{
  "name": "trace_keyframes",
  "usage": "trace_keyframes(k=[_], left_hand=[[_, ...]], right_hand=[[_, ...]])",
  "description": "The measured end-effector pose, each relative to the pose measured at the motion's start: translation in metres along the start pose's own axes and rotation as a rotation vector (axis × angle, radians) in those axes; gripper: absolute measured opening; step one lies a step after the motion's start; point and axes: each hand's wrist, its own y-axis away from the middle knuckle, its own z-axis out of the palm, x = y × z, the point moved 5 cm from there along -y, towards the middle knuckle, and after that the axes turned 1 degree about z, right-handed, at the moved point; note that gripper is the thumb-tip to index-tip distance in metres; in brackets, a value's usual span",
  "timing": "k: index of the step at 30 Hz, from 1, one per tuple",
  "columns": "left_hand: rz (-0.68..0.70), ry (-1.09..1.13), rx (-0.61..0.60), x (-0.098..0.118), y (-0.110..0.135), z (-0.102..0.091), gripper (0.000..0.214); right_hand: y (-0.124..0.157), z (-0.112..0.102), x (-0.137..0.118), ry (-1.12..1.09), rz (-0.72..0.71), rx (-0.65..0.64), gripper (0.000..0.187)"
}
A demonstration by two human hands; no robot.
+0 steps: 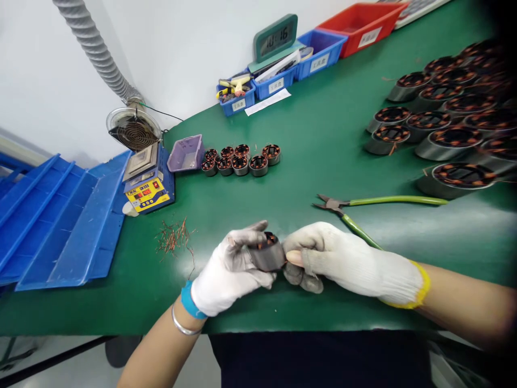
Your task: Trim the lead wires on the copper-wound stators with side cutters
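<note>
My gloved left hand (232, 269) grips a motor stator (266, 254), a grey metal ring with copper windings inside, held tilted above the green bench. My right hand (319, 258), in a white glove with a bare thumb tip, is closed in a pinch against the stator's right side. A short bit of copper wire (286, 261) shows at the thumb; most of it is hidden by the fingers. Beyond my right hand lie cutting pliers (355, 202) with green handles, jaws apart. Left of my left hand is a loose pile of copper wire scraps (174, 237).
Several stators (241, 156) stand in a group beside a purple tray (186, 153); many more stators (452, 134) fill the right side. A yellow-blue soldering pot unit (149, 188) stands left, near blue trays (76, 215). Tool bins (238, 102) and a clock (276, 39) line the wall.
</note>
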Motion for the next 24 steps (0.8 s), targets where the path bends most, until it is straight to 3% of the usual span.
trace_keyframes(k=[3,7,9,12,14,16,19,22,24], left_hand=[[0.28,-0.346,-0.02,0.018,0.011,0.004,0.021],[0.237,-0.471,0.087,0.016,0.016,0.004,0.048],[0.093,-0.367,0.093,0.005,0.01,0.001,0.058],[-0.388,0.004,-0.236,-0.025,0.005,0.01,0.071],[-0.568,0.175,-0.355,-0.031,0.008,0.015,0.068],[-0.44,0.143,-0.215,-0.024,0.005,0.011,0.059],[0.032,-0.11,-0.004,0.004,0.006,0.006,0.049],[0.47,-0.45,-0.097,0.029,0.018,0.019,0.026],[0.554,-0.55,-0.151,0.031,0.021,0.022,0.018]], right_hand=[[0.0,0.003,-0.002,-0.123,-0.037,-0.041,0.045],[0.005,0.004,-0.008,-0.058,-0.059,-0.041,0.049],[0.008,0.003,-0.014,0.114,-0.099,-0.018,0.05],[0.01,0.0,-0.02,0.399,-0.174,0.055,0.048],[0.009,-0.003,-0.018,0.422,-0.144,0.09,0.047],[0.005,-0.004,-0.01,0.27,-0.056,0.088,0.05],[0.002,-0.001,0.001,-0.026,0.044,0.044,0.056],[0.001,0.002,0.005,-0.141,0.07,0.016,0.057],[0.003,0.003,0.005,-0.135,0.077,0.004,0.055]])
